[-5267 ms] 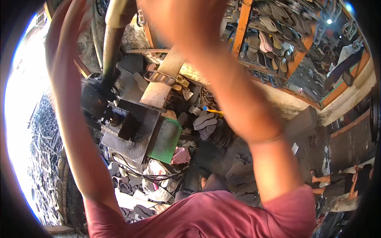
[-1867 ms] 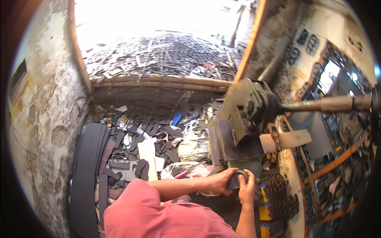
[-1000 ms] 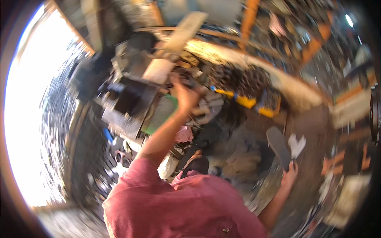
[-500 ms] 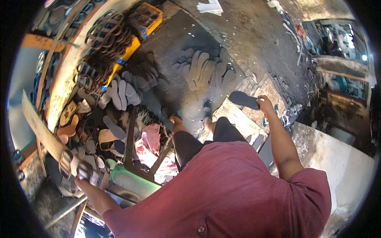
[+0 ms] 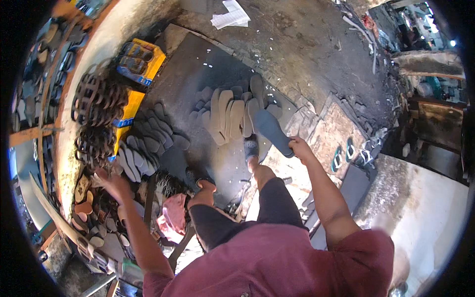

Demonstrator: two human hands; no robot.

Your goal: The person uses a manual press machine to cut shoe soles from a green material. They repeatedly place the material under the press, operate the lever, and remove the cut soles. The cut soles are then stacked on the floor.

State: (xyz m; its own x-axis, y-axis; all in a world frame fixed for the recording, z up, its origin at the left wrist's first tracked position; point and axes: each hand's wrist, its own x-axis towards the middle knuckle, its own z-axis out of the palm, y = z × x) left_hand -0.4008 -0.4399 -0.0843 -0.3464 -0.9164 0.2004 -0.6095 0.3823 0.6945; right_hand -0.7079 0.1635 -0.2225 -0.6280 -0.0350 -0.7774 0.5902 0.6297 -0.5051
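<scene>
Seen from above through a wide fisheye lens, a person in a dark red shirt sits with bare knees bent over a dusty workshop floor. The right hand (image 5: 298,146) is stretched forward and closed around the heel end of a flat grey-blue sandal sole (image 5: 271,131), which it holds out just above the floor beside a fanned pile of cut soles (image 5: 232,111) in beige and grey. The sole in hand nearly touches that pile, its far end overlapping the nearest pieces. The left hand (image 5: 113,182) reaches out to the other side, fingers loosely spread and apparently holding nothing, though motion blur makes this hard to confirm; it hovers over a second row of dark grey soles (image 5: 143,143) and small brown cut pieces (image 5: 86,208). Beyond these lie bundles of dark sandal straps (image 5: 96,116) on yellow cartons (image 5: 141,60). A pink cloth (image 5: 174,218) lies by the left knee, and one foot wears a sandal (image 5: 251,147) near the pile. The step in hand looks to be adding a finished sole to the stack. The next move would call for lowering the sole flat onto the pile, aligned with its neighbours, then opening the fingers, taking care not to nudge the fanned soles out of order.
</scene>
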